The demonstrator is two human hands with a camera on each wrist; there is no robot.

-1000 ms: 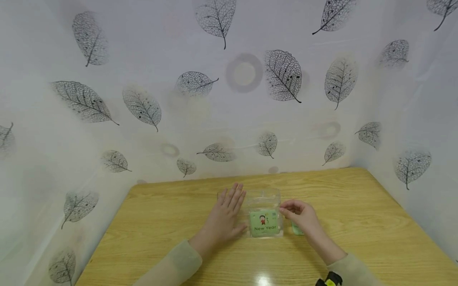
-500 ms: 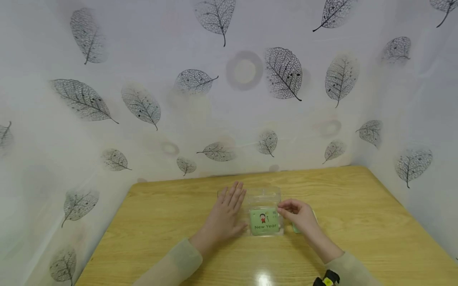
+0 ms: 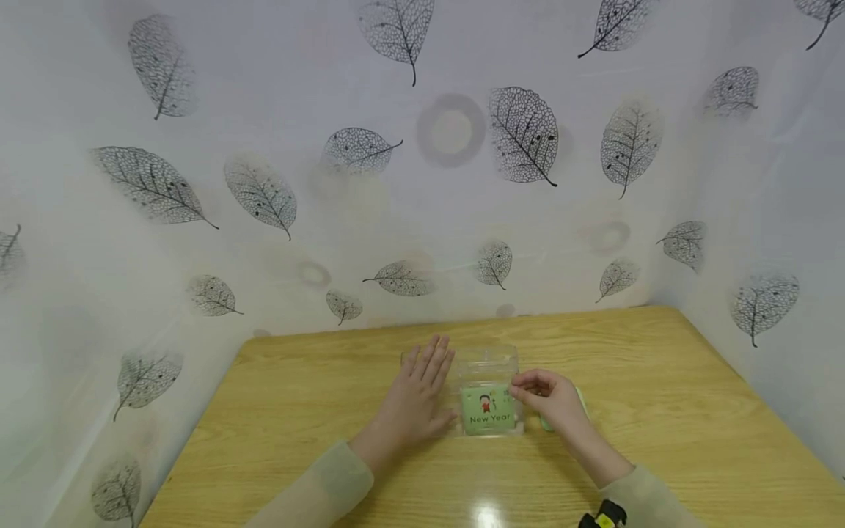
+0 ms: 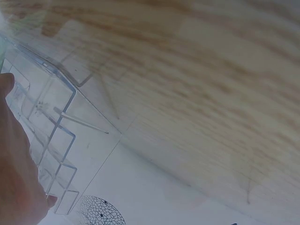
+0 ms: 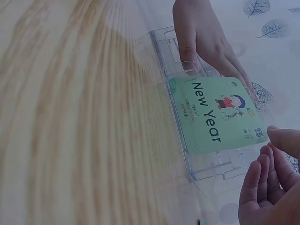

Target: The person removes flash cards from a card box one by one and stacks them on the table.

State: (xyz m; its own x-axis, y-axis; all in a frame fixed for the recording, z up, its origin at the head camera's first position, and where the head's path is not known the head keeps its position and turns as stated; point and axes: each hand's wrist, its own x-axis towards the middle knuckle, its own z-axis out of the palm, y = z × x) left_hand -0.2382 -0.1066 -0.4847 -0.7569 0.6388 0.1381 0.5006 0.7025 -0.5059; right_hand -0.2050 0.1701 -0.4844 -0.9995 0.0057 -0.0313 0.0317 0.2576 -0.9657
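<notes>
A green flash card (image 3: 488, 409) printed "New Year" with a small cartoon figure leans in a clear plastic stepped holder (image 3: 487, 356). My right hand (image 3: 551, 400) pinches the card's upper right corner between thumb and fingers; the right wrist view shows the thumb at that corner (image 5: 262, 133). Flat on the holder's left part rests my left hand (image 3: 416, 400), fingers straight and close together. The left wrist view shows the holder's transparent tiers (image 4: 58, 126) beside this hand. Partly hidden beneath my right hand, another green-edged item (image 3: 546, 424) lies on the table.
The wooden table (image 3: 297, 455) carries the holder near its middle. Light curtains (image 3: 422, 205) with a leaf print hang behind the table and along both sides. A dark wristband with a yellow part (image 3: 604, 517) is on my right wrist.
Both hands keep nearly the same places. My right hand has shifted slightly left at the card's corner, and more of the green-edged item shows behind it. The holder stays put.
</notes>
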